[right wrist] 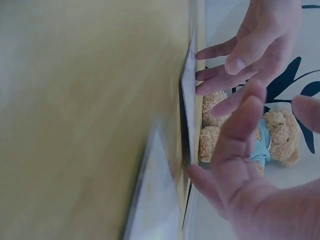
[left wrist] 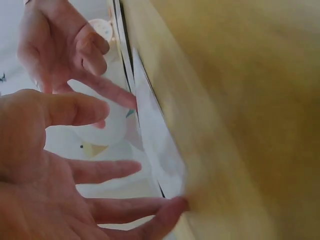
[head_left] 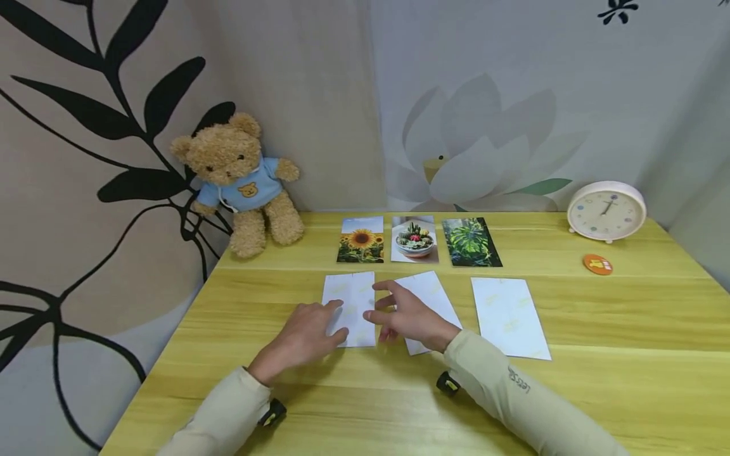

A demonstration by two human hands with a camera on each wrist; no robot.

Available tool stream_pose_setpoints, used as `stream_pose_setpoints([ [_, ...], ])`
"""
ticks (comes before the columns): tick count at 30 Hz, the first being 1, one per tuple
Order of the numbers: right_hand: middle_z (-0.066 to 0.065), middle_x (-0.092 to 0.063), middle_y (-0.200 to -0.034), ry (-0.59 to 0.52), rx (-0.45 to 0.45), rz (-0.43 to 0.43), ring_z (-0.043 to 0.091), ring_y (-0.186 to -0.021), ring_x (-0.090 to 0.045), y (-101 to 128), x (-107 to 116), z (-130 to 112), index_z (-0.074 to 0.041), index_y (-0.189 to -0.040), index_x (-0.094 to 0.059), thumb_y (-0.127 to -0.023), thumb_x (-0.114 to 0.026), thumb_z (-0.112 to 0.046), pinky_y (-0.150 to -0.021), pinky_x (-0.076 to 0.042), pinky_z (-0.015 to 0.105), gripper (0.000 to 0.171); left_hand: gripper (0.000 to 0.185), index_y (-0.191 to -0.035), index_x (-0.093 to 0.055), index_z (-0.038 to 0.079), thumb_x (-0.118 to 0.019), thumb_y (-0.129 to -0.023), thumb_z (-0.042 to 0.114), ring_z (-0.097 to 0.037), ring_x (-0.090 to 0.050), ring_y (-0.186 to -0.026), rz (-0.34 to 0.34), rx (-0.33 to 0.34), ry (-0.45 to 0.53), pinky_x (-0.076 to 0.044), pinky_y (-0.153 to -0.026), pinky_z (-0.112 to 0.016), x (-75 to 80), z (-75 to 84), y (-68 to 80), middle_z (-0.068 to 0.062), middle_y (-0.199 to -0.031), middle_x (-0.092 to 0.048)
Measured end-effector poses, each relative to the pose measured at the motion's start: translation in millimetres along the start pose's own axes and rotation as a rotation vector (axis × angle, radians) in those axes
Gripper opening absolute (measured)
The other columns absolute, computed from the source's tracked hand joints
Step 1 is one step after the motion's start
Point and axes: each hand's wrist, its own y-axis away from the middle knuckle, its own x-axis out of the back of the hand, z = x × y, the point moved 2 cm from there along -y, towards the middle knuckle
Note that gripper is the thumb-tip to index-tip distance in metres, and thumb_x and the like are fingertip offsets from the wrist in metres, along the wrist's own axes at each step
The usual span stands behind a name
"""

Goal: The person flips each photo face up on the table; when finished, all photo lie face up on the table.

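Note:
My left hand (head_left: 308, 335) is over the left part of a white card (head_left: 359, 288), fingers spread and fairly straight. In the left wrist view, a fingertip of this hand (left wrist: 45, 175) meets the end of the card (left wrist: 159, 140). From the other side my right hand (head_left: 410, 316) reaches toward the card's right edge, its fingers loosely bent. In the right wrist view, one finger of the right hand (right wrist: 245, 175) is at the card's near end. A second white card (head_left: 430, 297) lies slanted, partly hidden under the right hand. Farther right lies a third white card (head_left: 509, 316).
Behind the white cards are a sunflower picture (head_left: 360, 240), a potted cactus picture (head_left: 414, 239) and a green leaf picture (head_left: 472, 242). A teddy bear (head_left: 245, 190) sits at the back left. A white clock (head_left: 607, 212) and an orange disc (head_left: 597, 265) are at the right.

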Motion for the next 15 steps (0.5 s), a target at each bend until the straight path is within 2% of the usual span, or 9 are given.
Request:
stream_pose_setpoints([
  [3, 0.019, -0.046, -0.134, -0.041, 0.019, 0.019, 0.024, -0.065, -0.065, -1.2, 1.0, -1.0, -0.013, -0.141, -0.03, -0.088, -0.063, -0.028, -0.061, -0.053, 0.036, 0.065, 0.047, -0.129, -0.053, 0.009, -0.057, -0.088, 0.033, -0.027, -0.058, -0.098, -0.026, -0.028, -0.043, -0.038, -0.096, -0.046, 0.4, 4.5, -0.9, -0.011, -0.11, -0.066],
  [6, 0.018, -0.046, -0.134, -0.064, 0.037, 0.033, 0.021, -0.066, -0.064, -1.4, 2.1, -3.3, -0.014, -0.14, -0.032, -0.088, -0.062, -0.028, -0.061, -0.053, 0.033, 0.062, 0.045, -0.126, -0.056, 0.009, -0.056, -0.089, 0.035, -0.025, -0.056, -0.099, -0.029, -0.046, -0.065, -0.038, -0.092, -0.044, 0.2, 10.5, -3.5, -0.01, -0.112, -0.065],
  [12, 0.015, -0.049, -0.129, -0.127, 0.052, 0.054, 0.018, -0.065, -0.063, -2.7, 2.4, -7.0, -0.013, -0.138, -0.035, -0.09, -0.06, -0.026, -0.06, -0.051, 0.028, 0.056, 0.043, -0.119, -0.06, 0.008, -0.056, -0.089, 0.038, -0.026, -0.056, -0.107, 0.027, -0.034, -0.01, -0.041, -0.094, -0.044, 1.7, 19.8, -10.1, -0.011, -0.114, -0.062],
  [15, 0.015, -0.049, -0.126, -0.186, 0.058, 0.06, 0.017, -0.063, -0.062, -2.5, 3.4, -8.3, -0.011, -0.137, -0.036, -0.092, -0.057, -0.024, -0.06, -0.05, 0.028, 0.052, 0.041, -0.117, -0.06, 0.008, -0.056, -0.088, 0.038, -0.025, -0.058, -0.1, 0.061, -0.045, 0.018, -0.045, -0.085, -0.041, 4.0, 23.6, -13.9, -0.011, -0.108, -0.064],
])
